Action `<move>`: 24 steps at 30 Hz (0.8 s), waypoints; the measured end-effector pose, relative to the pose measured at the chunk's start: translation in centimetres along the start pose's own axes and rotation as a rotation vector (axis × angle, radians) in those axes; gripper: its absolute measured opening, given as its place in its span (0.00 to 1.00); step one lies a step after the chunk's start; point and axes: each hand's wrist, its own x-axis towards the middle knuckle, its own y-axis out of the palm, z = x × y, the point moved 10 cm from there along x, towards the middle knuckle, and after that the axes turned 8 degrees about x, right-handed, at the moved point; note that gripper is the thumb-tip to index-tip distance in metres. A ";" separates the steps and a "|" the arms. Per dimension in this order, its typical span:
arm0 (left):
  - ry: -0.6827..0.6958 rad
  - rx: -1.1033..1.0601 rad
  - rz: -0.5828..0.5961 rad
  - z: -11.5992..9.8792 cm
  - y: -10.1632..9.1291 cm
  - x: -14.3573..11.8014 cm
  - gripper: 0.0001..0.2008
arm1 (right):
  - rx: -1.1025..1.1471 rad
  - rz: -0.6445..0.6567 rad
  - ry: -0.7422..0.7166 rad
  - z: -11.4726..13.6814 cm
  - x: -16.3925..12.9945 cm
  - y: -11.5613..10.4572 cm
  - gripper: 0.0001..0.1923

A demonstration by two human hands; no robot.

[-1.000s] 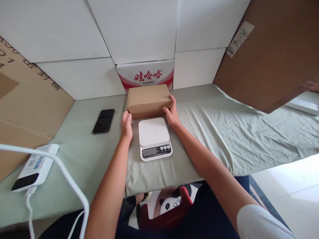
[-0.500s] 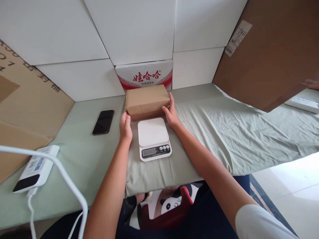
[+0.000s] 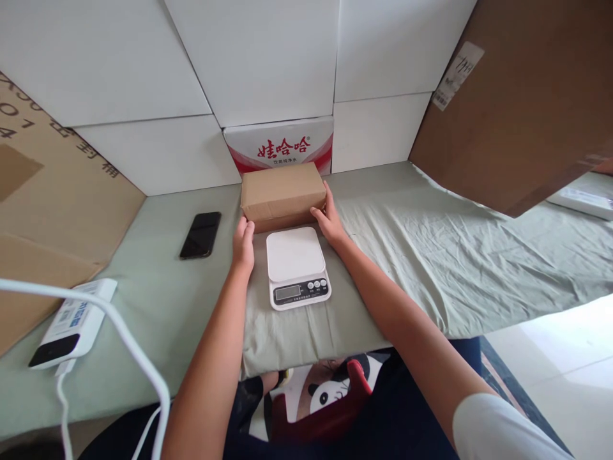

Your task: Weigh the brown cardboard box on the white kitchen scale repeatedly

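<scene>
Both hands on box behind scale.
Left hand [image 3: 243,241] and right hand [image 3: 327,219] are spread flat against the two ends of the brown box [image 3: 282,191], which sits on the green sheet [image 3: 431,243] just behind the white scale [image 3: 296,266]. Best grip: even squeeze, box kept level. Phone [image 3: 200,234] lies left, power bank [image 3: 69,322] nearer; white panels and cardboard behind.

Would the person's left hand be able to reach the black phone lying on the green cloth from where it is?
Probably yes: the left hand rests at the brown cardboard box, and only bare green cloth lies between it and the black phone.
</scene>
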 end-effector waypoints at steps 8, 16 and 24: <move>0.121 -0.065 -0.017 -4.5 -0.8 -2.9 0.41 | -0.160 0.086 -0.223 5.1 -2.4 0.1 0.53; 0.105 0.027 -0.019 -7.3 -2.5 -11.4 0.43 | -0.194 0.095 -0.249 9.5 -9.4 -2.0 0.49; -0.036 -0.016 -0.015 -6.8 -3.6 -15.1 0.41 | -0.220 0.147 -0.177 11.8 -10.5 -2.2 0.41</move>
